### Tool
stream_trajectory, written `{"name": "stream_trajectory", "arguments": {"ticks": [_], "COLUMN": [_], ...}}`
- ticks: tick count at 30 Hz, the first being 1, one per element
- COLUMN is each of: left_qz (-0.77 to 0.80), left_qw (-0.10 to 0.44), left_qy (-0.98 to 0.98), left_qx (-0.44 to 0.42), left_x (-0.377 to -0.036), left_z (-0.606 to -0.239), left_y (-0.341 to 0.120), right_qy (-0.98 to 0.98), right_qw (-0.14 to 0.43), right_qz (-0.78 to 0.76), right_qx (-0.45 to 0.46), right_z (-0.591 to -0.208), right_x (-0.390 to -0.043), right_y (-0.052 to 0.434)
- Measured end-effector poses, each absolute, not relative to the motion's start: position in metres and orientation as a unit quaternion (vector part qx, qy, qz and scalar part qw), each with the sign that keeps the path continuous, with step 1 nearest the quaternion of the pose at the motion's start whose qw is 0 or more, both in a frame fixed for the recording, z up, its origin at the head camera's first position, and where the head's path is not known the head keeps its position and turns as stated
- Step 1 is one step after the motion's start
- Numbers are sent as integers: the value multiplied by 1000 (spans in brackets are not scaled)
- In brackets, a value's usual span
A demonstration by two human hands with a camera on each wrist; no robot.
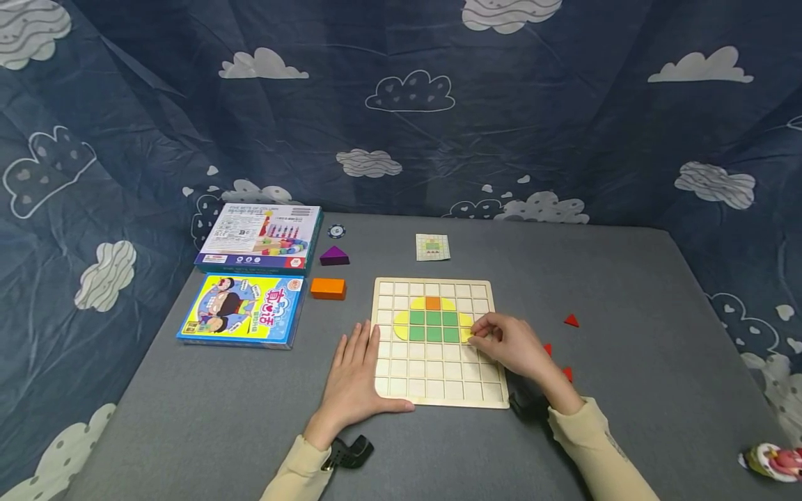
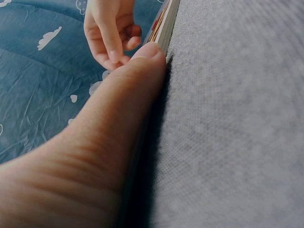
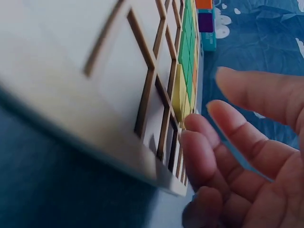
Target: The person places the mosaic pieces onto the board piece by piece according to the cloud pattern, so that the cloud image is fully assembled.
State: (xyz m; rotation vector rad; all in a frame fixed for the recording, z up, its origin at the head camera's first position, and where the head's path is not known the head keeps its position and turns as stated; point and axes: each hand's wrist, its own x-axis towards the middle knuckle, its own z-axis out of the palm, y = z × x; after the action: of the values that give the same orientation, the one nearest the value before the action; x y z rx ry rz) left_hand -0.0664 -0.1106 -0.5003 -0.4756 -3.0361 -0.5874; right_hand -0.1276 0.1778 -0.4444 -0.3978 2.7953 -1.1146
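Note:
A square wooden grid board (image 1: 441, 386) lies on the table with a pattern of green (image 1: 434, 318), yellow (image 1: 401, 325) and orange (image 1: 432, 303) pieces in its cells. My left hand (image 1: 354, 379) rests along the board's left edge, fingers straight and thumb at the near edge. Over the right side of the board, my right hand (image 1: 510, 344) has its fingertips at a yellow piece (image 3: 179, 95) at the pattern's right end. In the right wrist view, its thumb and forefinger stand apart with nothing between them. The left wrist view shows the left thumb (image 2: 118, 95) at the board's edge.
Several red triangles (image 1: 571, 321) lie right of the board. Behind it is a small pattern card (image 1: 432, 248). At left are two game boxes (image 1: 241, 309), an orange block (image 1: 328, 289), a purple triangular block (image 1: 335, 257) and a round chip (image 1: 336, 231). A figurine (image 1: 773, 461) stands front right.

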Motion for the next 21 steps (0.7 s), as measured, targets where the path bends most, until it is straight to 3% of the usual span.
{"name": "stream_trajectory", "arguments": {"ticks": [9,16,21], "left_qz": [-193,-183,-184], "left_qw": [4,7,9], "left_qy": [-970,-971,-971], "left_qx": [-151,-152,-154], "left_x": [-66,-66,-66], "left_z": [-500,-501,-501], "left_y": [-111,-111,-111], "right_qy": [919,927,929], "right_qw": [-38,-119,-138], "right_qz": [-377,-344,-335], "right_qx": [-106,-93,-80], "right_z": [-443,-483,-497], "right_x": [-107,-109,-111], "right_y": [204,251,277]}}
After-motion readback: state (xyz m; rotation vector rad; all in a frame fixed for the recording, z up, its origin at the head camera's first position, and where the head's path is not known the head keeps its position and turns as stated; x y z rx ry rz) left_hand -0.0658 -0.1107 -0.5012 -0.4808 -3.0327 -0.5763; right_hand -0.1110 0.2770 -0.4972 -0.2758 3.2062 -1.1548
